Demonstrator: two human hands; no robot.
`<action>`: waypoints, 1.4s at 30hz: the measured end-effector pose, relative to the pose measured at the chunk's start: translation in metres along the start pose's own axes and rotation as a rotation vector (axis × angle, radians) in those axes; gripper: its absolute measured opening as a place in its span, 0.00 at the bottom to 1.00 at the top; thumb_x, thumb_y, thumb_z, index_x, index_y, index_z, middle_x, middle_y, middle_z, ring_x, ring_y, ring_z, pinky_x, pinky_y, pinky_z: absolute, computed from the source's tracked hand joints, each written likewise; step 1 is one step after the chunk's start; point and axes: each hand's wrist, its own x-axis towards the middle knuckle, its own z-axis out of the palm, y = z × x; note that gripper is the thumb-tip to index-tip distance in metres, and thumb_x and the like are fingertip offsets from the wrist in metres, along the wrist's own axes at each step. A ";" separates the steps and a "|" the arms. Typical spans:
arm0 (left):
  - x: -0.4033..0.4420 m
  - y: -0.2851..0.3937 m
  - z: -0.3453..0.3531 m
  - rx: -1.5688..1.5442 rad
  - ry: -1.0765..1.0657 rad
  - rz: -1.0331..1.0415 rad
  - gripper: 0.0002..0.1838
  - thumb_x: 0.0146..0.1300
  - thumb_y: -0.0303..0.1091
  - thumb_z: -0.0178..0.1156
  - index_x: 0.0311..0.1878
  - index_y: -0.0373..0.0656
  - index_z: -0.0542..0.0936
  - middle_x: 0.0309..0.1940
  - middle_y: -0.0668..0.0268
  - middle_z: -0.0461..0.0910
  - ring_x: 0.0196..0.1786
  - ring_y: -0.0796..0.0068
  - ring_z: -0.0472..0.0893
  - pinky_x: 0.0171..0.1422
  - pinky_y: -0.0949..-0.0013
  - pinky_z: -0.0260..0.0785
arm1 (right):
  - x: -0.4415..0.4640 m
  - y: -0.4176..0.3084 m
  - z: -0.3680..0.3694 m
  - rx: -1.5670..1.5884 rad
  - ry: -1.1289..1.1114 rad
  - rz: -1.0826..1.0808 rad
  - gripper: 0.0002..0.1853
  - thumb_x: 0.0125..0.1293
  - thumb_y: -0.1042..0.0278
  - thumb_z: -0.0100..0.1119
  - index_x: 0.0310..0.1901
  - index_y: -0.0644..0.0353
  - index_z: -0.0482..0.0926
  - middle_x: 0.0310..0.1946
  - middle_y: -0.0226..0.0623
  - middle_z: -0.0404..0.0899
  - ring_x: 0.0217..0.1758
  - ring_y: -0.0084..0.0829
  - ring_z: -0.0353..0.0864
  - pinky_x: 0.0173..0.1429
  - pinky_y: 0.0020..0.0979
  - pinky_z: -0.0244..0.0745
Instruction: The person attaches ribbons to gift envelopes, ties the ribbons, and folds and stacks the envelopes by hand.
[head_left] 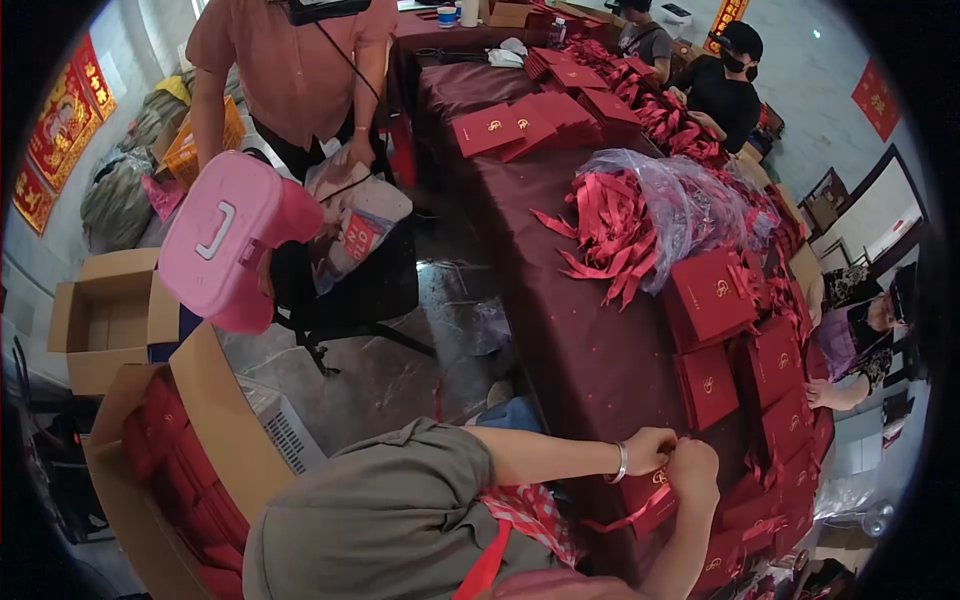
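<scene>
At the near edge of the long table, both my hands are close together over a red gift bag [648,512] with gold print. My left hand [649,452], with a silver bracelet at the wrist, is closed in a pinch at the bag's upper edge. Beside it, my right hand [694,466] is curled closed, its fingertips hidden. A red ribbon [622,521] runs from beneath my right hand across the bag and trails off to the left. The exact grip points are covered by my fingers.
Stacks of red bags [710,385] and loose ribbons in a plastic sack [690,215] lie on the dark red table [560,330]. An open carton [215,420] of red bags stands left. A person holds a pink case [225,235]; other people sit along the table.
</scene>
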 end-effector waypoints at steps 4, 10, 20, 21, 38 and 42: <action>-0.001 0.002 -0.002 -0.026 0.028 -0.012 0.16 0.50 0.21 0.57 0.45 0.35 0.73 0.39 0.51 0.79 0.45 0.59 0.80 0.50 0.64 0.71 | -0.007 0.005 0.008 0.091 0.121 0.022 0.08 0.57 0.69 0.54 0.28 0.65 0.77 0.25 0.49 0.78 0.32 0.47 0.80 0.38 0.42 0.75; 0.000 0.005 -0.001 0.122 0.074 -0.035 0.16 0.49 0.22 0.59 0.44 0.35 0.74 0.39 0.51 0.79 0.45 0.58 0.79 0.49 0.63 0.71 | -0.019 0.003 0.041 0.279 0.346 0.028 0.08 0.63 0.69 0.49 0.30 0.64 0.73 0.28 0.48 0.75 0.35 0.48 0.76 0.39 0.44 0.71; 0.006 -0.001 -0.001 0.143 0.046 -0.034 0.11 0.49 0.24 0.59 0.38 0.35 0.76 0.30 0.55 0.79 0.35 0.66 0.80 0.40 0.66 0.72 | -0.027 -0.001 0.047 0.406 0.443 0.048 0.10 0.65 0.67 0.48 0.30 0.65 0.70 0.29 0.49 0.73 0.35 0.50 0.74 0.39 0.45 0.68; 0.007 -0.001 -0.002 0.151 0.016 -0.050 0.10 0.50 0.26 0.59 0.38 0.35 0.77 0.31 0.55 0.80 0.35 0.66 0.80 0.41 0.66 0.72 | -0.028 -0.001 0.044 0.410 0.440 0.047 0.10 0.65 0.67 0.48 0.30 0.65 0.70 0.29 0.49 0.73 0.35 0.50 0.74 0.39 0.45 0.68; 0.030 -0.014 -0.013 0.346 -0.256 -0.040 0.14 0.55 0.37 0.61 0.38 0.36 0.81 0.31 0.55 0.82 0.35 0.66 0.81 0.40 0.67 0.72 | -0.027 0.014 0.074 0.501 0.639 -0.009 0.11 0.66 0.66 0.50 0.30 0.64 0.72 0.27 0.49 0.74 0.31 0.49 0.75 0.34 0.42 0.69; 0.022 0.007 -0.017 0.342 -0.267 -0.073 0.14 0.54 0.37 0.61 0.38 0.36 0.81 0.31 0.54 0.82 0.35 0.65 0.81 0.40 0.66 0.72 | -0.026 0.003 0.062 0.452 0.602 0.057 0.13 0.67 0.63 0.49 0.29 0.64 0.72 0.26 0.49 0.75 0.30 0.49 0.75 0.33 0.42 0.69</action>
